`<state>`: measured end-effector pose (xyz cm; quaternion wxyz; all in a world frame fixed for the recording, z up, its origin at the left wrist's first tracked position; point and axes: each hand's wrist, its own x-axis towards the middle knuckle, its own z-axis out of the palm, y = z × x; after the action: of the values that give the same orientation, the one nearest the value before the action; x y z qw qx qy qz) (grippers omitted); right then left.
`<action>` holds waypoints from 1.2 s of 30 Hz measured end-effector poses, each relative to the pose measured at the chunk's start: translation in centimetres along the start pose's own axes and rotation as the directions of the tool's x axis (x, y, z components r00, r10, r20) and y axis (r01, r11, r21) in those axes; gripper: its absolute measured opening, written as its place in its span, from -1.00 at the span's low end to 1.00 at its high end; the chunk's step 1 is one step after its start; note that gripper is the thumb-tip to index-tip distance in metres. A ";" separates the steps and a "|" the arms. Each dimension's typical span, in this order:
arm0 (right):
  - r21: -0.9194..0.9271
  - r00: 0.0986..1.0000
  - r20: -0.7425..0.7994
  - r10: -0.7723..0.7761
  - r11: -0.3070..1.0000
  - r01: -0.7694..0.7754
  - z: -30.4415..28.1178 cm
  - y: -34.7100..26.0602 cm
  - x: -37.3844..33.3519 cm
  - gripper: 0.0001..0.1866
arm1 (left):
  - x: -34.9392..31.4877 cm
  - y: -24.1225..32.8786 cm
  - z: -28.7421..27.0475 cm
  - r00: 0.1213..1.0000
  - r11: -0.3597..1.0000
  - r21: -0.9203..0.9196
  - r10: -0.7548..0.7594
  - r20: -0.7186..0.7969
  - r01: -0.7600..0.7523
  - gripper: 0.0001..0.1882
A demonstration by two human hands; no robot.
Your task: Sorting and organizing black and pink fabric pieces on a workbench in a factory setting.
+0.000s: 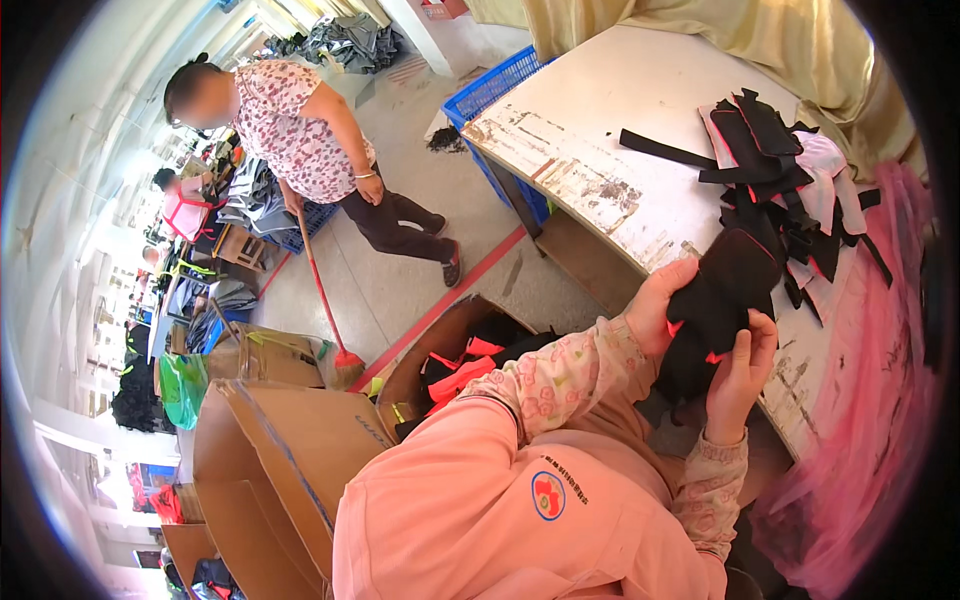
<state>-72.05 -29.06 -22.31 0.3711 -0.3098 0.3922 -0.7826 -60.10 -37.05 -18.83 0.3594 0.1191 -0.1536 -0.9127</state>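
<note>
A black padded fabric piece (722,290) with bits of red edging hangs between my two hands, in front of my body and beside the worktable. My left hand (657,305) grips its left edge, the thumb lying toward the top. On the lower right side, my right hand (745,372) pinches the cloth with bent fingers. Just beyond it on the table lies a loose pile of black fabric pieces and straps (765,150), some with pink-white backing. Part of the fabric's lower end is hidden in shadow under my hands.
The white worktable (610,110) has a worn, peeling surface; pink netting (870,400) drapes over its near right side. Left of me stand open cardboard boxes (290,450), one holding black and red pieces. A person (300,130) with a red-handled broom (322,285) stands beyond them.
</note>
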 end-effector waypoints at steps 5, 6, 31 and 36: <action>-0.349 0.988 -0.106 0.108 0.927 -0.139 -0.9 0.2 0.1 -0.87 | 0.7 -0.5 -1.7 0.996 0.995 0.036 0.091 0.016 -0.091 -0.53; -0.352 0.988 -0.107 0.107 0.926 -0.139 -1.1 0.2 0.3 -0.87 | 0.8 -0.6 -1.7 0.997 0.996 0.039 0.076 0.014 -0.077 -0.54; 0.083 0.993 -0.030 0.112 0.991 -0.109 -0.4 -1.1 2.3 -0.63 | 2.2 -0.6 0.0 0.977 0.956 -0.217 -0.175 0.121 0.198 -0.53; 0.050 0.992 -0.001 0.125 0.991 -0.125 -1.1 -0.4 2.7 -0.62 | 1.3 0.6 1.4 0.993 0.983 -0.140 -0.109 0.047 0.115 -0.55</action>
<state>-74.48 -30.63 -21.99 0.4264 -0.2737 0.3919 -0.7679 -61.09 -38.06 -17.43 0.3119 0.0836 -0.0879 -0.9423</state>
